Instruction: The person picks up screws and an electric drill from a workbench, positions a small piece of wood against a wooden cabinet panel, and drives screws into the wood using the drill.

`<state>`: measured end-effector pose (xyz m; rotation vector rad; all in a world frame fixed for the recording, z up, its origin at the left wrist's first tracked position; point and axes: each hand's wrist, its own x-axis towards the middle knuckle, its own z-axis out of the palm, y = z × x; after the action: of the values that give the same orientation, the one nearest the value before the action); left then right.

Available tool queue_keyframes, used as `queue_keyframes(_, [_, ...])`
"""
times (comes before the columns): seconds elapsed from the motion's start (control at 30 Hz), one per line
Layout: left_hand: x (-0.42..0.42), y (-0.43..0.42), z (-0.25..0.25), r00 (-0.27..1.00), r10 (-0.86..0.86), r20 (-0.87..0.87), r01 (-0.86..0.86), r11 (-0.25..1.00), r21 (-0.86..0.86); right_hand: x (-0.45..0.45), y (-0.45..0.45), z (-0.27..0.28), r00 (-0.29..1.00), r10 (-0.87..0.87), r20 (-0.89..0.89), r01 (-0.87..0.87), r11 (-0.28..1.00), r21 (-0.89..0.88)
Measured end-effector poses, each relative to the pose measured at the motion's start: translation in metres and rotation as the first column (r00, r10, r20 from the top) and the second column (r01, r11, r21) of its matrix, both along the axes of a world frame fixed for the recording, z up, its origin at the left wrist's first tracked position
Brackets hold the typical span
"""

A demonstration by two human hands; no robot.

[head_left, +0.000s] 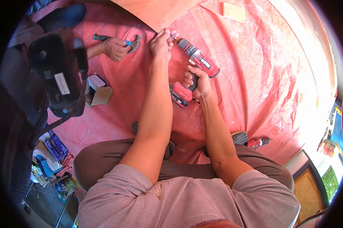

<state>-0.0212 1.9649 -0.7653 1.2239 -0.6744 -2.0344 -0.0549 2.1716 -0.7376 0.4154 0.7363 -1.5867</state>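
Observation:
A red and black cordless drill (205, 65) is held by its handle in my right hand (202, 84), fingers wrapped around the grip. Its chuck points up and left toward the corner of a wooden panel (158, 11). Beside the drill's tip, at that panel edge, my left hand (162, 45) has its fingers closed together. Whatever they pinch is too small or hidden to make out. Left of it, another person's hand (116, 49) holds a hammer (133, 44) with a blue and black handle.
Red sheeting (251, 102) covers the floor, with folds. A second drill (258, 142) lies right of my foot. A small wood block (234, 12) rests at the top. An opened box (99, 93) sits left, above a pile of supplies (53, 155). The co-worker crouches at left.

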Motion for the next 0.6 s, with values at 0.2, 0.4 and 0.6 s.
queue_keyframes(0.2, [0.000, 0.001, 0.004, 1.000, -0.022, -0.007, 0.022, 0.999, -0.023, 0.001, -0.002, 0.005, 1.000, 0.007, -0.021, -0.006, 1.000, 0.019])
queue_keyframes(0.4, [0.000, 0.002, 0.004, 0.999, -0.045, -0.001, 0.045, 0.999, -0.030, 0.005, -0.006, 0.008, 1.000, -0.009, 0.000, 0.009, 1.000, 0.018])
queue_keyframes(0.6, [0.001, 0.002, 0.000, 0.997, -0.073, 0.006, 0.073, 0.997, -0.033, 0.010, -0.008, 0.005, 0.999, -0.015, 0.029, 0.015, 1.000, 0.000])
